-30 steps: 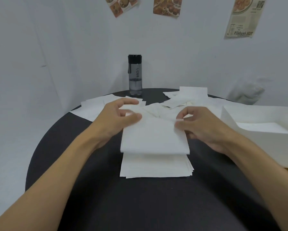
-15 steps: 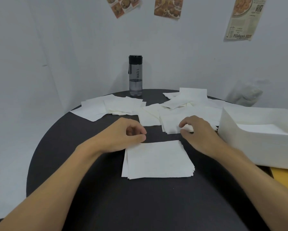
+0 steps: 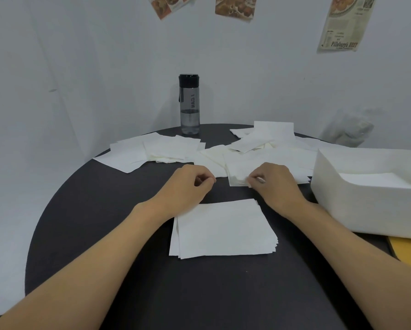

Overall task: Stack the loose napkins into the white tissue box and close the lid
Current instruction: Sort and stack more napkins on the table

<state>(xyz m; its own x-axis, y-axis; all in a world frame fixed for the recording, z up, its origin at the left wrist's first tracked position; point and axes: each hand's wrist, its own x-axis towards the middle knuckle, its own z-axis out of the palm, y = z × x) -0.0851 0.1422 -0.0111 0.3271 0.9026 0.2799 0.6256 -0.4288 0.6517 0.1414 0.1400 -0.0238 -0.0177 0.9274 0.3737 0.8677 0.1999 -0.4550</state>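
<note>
A neat stack of white napkins (image 3: pixel 223 229) lies on the black round table (image 3: pixel 104 234), right in front of me. Beyond it, loose napkins (image 3: pixel 271 158) are spread across the far half of the table. My right hand (image 3: pixel 278 184) has its fingertips curled on the near edge of a small loose pile and pinches it. My left hand (image 3: pixel 188 186) hovers just beyond the stack's far left corner, fingers curled, holding nothing. The white tissue box (image 3: pixel 357 206) stands open at the right, with napkins lying flat inside it.
A dark water bottle (image 3: pixel 189 103) stands at the table's far edge against the white wall. More loose napkins (image 3: pixel 152 151) lie at the far left. A yellow flat object (image 3: pixel 409 256) sticks out from under the box. A crumpled white bag (image 3: pixel 347 132) sits behind the box.
Both hands laid a napkin on the near stack and let go. They then moved away from me; the right hand reached the loose pile's edge and the left hand followed.
</note>
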